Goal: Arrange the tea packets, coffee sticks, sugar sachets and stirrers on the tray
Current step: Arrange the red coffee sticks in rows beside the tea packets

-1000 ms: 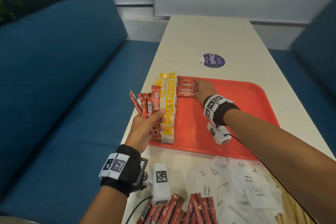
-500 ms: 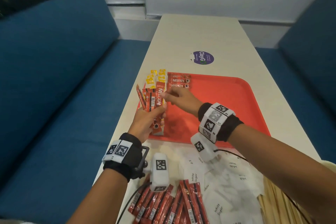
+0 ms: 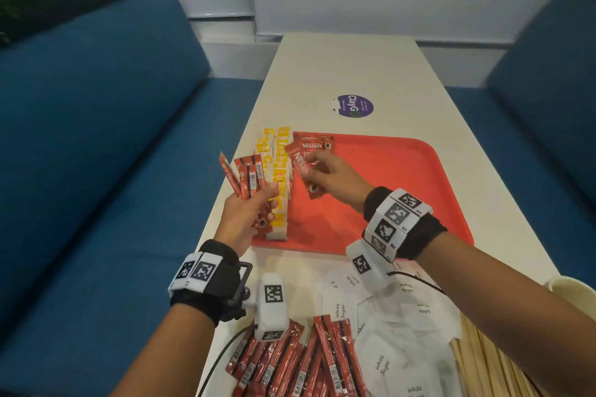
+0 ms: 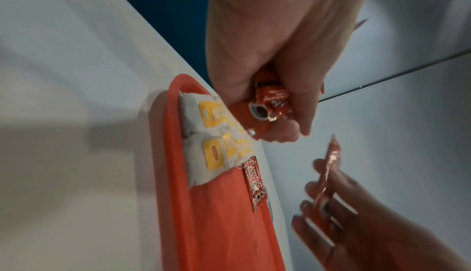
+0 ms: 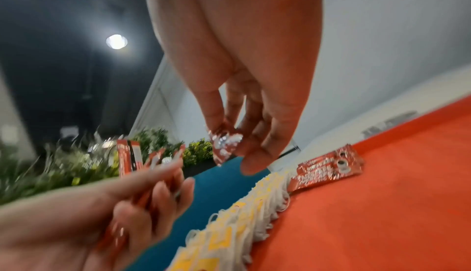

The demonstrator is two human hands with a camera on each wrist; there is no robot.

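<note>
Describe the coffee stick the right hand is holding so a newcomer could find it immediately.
Start at the red tray on the table, then go to its far left corner beside the row of tea packets. The coffee stick pinched by the right hand hangs tilted above the tray, unlike the sticks lying flat behind it.

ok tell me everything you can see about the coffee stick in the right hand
The coffee stick is a slim, shiny red foil sachet with white Nescafe lettering and a small cup picture near its lower end. It is sealed, slightly crinkled, and tilted diagonally above the red tray, just right of the tea packets. The right hand pinches it near the middle; nothing else appears to touch it.
</note>
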